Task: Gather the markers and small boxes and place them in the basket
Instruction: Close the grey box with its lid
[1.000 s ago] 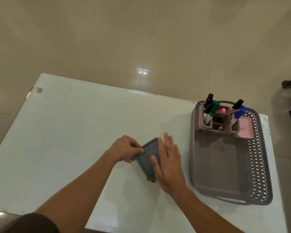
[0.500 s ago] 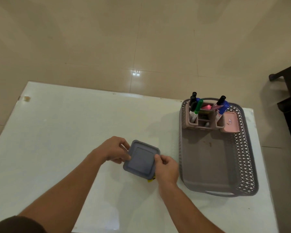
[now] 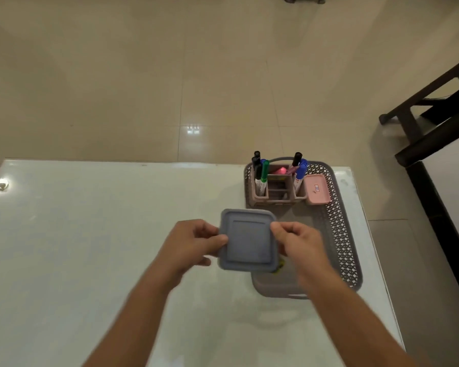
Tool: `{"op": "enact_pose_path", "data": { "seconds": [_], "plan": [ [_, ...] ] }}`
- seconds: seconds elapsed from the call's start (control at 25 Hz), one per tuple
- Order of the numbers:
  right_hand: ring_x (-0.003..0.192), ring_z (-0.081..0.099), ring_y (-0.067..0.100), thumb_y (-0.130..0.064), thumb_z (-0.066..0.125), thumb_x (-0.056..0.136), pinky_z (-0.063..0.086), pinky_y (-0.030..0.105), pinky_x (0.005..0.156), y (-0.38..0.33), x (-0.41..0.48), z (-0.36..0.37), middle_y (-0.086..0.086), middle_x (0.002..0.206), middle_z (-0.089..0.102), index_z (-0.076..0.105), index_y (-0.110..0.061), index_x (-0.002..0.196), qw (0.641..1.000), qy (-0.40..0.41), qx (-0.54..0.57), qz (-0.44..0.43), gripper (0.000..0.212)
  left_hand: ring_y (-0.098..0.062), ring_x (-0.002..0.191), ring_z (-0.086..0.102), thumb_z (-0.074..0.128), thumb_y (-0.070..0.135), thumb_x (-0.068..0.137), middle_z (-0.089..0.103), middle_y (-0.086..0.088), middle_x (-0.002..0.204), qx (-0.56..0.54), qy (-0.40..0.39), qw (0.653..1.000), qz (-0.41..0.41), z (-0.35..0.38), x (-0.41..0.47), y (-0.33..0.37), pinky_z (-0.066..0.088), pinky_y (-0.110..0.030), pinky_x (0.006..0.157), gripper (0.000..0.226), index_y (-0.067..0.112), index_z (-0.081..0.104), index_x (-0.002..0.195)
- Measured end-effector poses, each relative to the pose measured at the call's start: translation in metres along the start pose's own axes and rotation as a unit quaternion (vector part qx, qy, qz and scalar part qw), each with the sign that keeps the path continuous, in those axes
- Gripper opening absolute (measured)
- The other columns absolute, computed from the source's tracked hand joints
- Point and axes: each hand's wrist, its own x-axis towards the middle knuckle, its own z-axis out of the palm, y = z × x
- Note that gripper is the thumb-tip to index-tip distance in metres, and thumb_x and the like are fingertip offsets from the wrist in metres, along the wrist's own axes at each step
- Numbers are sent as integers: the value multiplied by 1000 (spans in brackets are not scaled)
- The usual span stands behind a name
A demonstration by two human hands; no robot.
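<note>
grey box (image 3: 248,241) pinched between curled fingers — left hand (image 3: 194,242), right hand (image 3: 300,242) — over basket (image 3: 339,234) rim.

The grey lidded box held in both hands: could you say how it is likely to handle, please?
Probably stiff: the grey lidded box looks flat and unbent though the left hand and right hand pinch only its edges. Likely light, as the pinches alone carry it. Being square, it should not roll in the basket.

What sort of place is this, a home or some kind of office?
Probably an ordinary room in a home or small office, not a workshop: a glossy beige tiled floor, a plain white table carrying a basket of markers, and dark furniture at the right edge.
</note>
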Motion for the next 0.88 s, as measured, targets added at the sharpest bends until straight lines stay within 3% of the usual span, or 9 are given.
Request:
{"op": "enact_pose_path", "data": {
  "seconds": [0.12, 0.24, 0.36, 0.48, 0.64, 0.72, 0.88],
  "plan": [
    [77, 64, 20, -13, 68, 95, 57, 36, 74, -9, 31, -55, 12, 88, 72, 74, -6, 92, 999, 37, -30, 23, 10, -18, 74, 75, 79, 31, 82, 77, 1, 83, 81, 59, 994, 54, 73, 32, 14, 63, -34, 66, 15, 20, 75, 91],
    [78, 62, 21, -13, 67, 95, 56, 35, 74, 2, 64, -72, 9, 87, 70, 72, -9, 86, 997, 60, -53, 22, 12, -20, 76, 72, 72, 38, 87, 76, 2, 88, 203, 104, 971, 69, 117, 56, 13, 60, -36, 79, 18, 22, 76, 95],
    [83, 64, 25, -17, 70, 93, 57, 41, 80, 23, 94, -73, 6, 82, 70, 70, -16, 75, 993, 61, -98, 4, 19, -18, 79, 66, 69, 37, 90, 75, -1, 91, 290, 126, 947, 60, 132, 69, 8, 50, -29, 73, 20, 19, 76, 96],
    [91, 68, 28, -22, 72, 92, 59, 46, 87, 36, 116, -70, 5, 86, 72, 72, -17, 79, 989, 51, -138, -6, 14, -19, 76, 64, 67, 39, 92, 73, -1, 87, 331, 135, 933, 45, 134, 78, 9, 48, -30, 68, 23, 17, 76, 92],
    [97, 69, 27, -29, 74, 90, 54, 35, 86, 40, 129, -73, 7, 97, 76, 77, -12, 96, 970, 25, -237, -49, 19, -27, 86, 69, 61, 40, 96, 73, -5, 95, 445, 161, 881, 22, 143, 78, 7, 55, -34, 71, 27, 16, 73, 99],
    [99, 69, 26, -34, 73, 89, 52, 32, 87, 43, 126, -73, 6, 103, 77, 77, -12, 104, 953, 20, -294, -68, 26, -26, 91, 69, 58, 34, 97, 72, -5, 102, 486, 168, 857, 19, 147, 74, 7, 50, -32, 69, 22, 16, 69, 104],
    [94, 69, 24, -42, 68, 91, 54, 34, 81, 46, 113, -73, 2, 100, 77, 75, -19, 104, 930, 43, -347, -112, 27, -22, 88, 67, 54, 34, 98, 67, -2, 102, 499, 204, 840, 60, 149, 65, 6, 51, -30, 70, 21, 19, 63, 108]
  ]
}}
